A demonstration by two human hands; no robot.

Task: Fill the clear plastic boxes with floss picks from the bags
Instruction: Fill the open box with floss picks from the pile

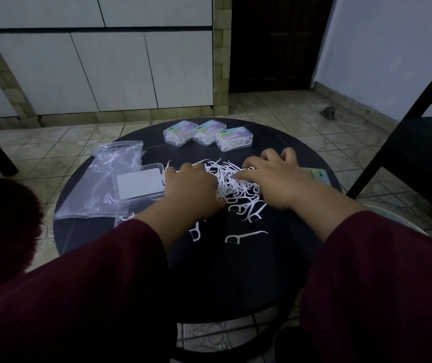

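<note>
A loose pile of white floss picks [231,183] lies in the middle of the round black table [235,271]. My left hand [192,188] rests on the pile's left side with its fingers curled into the picks. My right hand [272,176] lies on the pile's right side, fingers spread and bent over the picks. An open clear plastic box [138,183] with a white inside sits just left of my left hand. Three filled, closed clear boxes [207,134] stand in a row at the far edge. Empty clear bags [102,184] lie at the left.
A few stray floss picks [245,235] lie nearer to me on the table. A green-labelled box lid or card [318,175] peeks out behind my right wrist. A dark chair [419,142] stands at the right, tiled floor all around.
</note>
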